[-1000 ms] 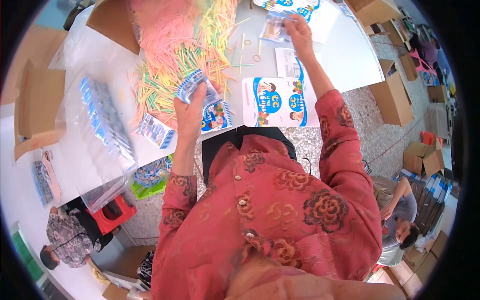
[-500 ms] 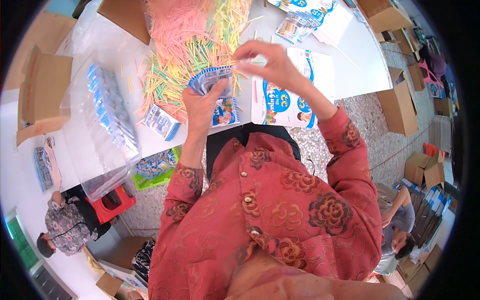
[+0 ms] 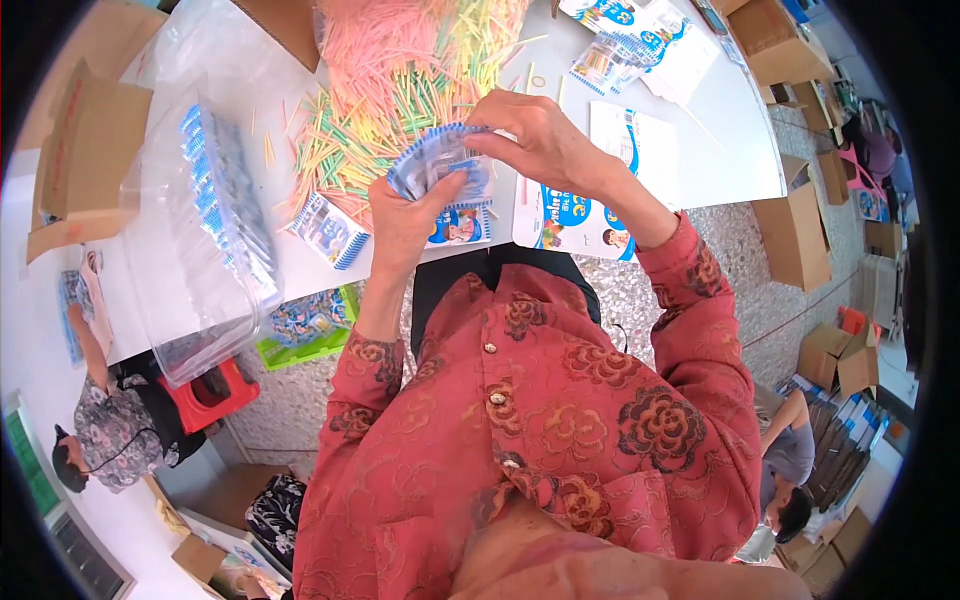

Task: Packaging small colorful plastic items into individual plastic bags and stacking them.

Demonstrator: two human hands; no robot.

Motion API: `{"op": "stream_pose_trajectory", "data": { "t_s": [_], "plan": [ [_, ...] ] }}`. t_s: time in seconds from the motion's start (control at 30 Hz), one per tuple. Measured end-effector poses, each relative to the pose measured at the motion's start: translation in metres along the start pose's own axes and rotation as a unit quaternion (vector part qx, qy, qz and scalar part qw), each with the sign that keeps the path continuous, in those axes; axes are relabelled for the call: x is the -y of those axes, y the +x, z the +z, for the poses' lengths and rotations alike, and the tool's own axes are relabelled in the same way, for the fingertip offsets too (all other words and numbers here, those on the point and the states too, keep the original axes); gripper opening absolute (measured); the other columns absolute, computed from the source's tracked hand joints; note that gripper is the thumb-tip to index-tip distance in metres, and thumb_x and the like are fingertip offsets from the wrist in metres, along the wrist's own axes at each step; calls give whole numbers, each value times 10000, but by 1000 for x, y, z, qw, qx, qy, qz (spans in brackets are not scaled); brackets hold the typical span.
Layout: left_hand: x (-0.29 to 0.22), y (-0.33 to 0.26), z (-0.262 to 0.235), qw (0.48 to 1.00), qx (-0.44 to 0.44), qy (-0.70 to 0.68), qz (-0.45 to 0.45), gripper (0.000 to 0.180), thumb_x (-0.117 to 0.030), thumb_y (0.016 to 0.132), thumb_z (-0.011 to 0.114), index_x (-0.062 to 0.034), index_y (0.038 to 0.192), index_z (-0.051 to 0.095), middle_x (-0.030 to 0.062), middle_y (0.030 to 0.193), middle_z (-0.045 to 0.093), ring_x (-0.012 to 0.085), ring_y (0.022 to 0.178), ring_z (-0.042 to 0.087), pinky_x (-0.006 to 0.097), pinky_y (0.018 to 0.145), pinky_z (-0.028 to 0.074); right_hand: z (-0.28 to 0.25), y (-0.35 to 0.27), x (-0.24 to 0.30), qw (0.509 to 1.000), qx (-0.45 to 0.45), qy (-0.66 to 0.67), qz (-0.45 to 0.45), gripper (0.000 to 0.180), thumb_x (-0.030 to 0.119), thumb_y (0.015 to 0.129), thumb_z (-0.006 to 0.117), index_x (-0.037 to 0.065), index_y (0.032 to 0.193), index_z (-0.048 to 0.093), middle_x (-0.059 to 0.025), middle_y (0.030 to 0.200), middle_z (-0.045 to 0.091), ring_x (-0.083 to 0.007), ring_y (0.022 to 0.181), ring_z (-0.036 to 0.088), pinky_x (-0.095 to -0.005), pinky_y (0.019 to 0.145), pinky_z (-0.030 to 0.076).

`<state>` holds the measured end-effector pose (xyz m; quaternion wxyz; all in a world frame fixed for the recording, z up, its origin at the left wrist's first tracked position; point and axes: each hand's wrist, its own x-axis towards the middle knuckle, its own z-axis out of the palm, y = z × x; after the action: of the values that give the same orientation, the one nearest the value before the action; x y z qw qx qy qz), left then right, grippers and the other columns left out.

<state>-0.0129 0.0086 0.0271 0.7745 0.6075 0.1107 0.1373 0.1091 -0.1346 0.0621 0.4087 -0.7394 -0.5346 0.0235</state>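
Note:
My left hand [image 3: 400,220] is closed around a fanned stack of small clear packets with blue striped edges [image 3: 425,165], held above the near table edge. My right hand [image 3: 550,145] pinches the stack's upper right edge between thumb and fingers. Just behind the stack spreads a large heap of thin pink, yellow and green sticks [image 3: 345,150]. One printed packet [image 3: 328,232] lies left of my left hand, and another blue one [image 3: 462,228] sits partly hidden under the stack. To the right, beneath my right forearm, is a flat white and blue printed pouch [image 3: 555,225].
A clear plastic container [image 3: 150,250] with a row of blue-edged packets [image 3: 215,190] stands at left. More packets [image 3: 605,62] lie at the far right. A green crate [image 3: 310,345] and red stool [image 3: 210,400] are below the table. Two people sit at the sides.
My right hand has come down and left onto the edge of the packet stack. Earlier it was apart from it and blurred. My left hand still holds the packets.

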Motion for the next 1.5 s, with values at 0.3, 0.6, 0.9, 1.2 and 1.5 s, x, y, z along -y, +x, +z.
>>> {"op": "stream_pose_trajectory", "data": {
  "t_s": [0.3,0.6,0.9,1.2,1.5],
  "plan": [
    [2,0,1,999,-49,-13,8,219,11,689,721,-2,899,659,13,810,653,57,688,576,208,651,459,2,-1,13,993,-34,108,23,285,32,741,652,34,1017,581,-75,964,590,-196,759,574,-303,690,467],
    [12,-4,-9,995,-86,-45,31,339,36,675,718,3,997,618,31,897,643,76,752,589,221,699,470,2,-14,8,989,-91,113,1,269,25,745,657,40,1006,593,-44,968,592,-110,653,537,-233,592,459],
    [9,-5,-34,981,-158,-103,33,402,70,679,704,-10,1055,586,29,893,632,103,728,596,228,630,473,9,-35,-114,983,-88,-108,117,195,29,759,633,58,951,610,-60,894,615,-165,641,575,-279,572,468],
    [10,-3,-35,980,-156,-122,25,377,65,684,709,-19,1029,585,28,887,632,106,752,601,237,661,484,43,-13,-117,962,-50,-160,214,412,356,731,686,16,946,600,-141,791,611,-256,695,598,-349,626,480],
    [12,-5,-44,978,-147,-143,38,389,76,685,702,-16,1042,577,38,905,632,118,773,608,254,700,498,48,2,-110,928,-30,-280,245,418,372,747,659,4,921,564,-169,897,604,-341,803,610,-407,665,493]
  ]
}}
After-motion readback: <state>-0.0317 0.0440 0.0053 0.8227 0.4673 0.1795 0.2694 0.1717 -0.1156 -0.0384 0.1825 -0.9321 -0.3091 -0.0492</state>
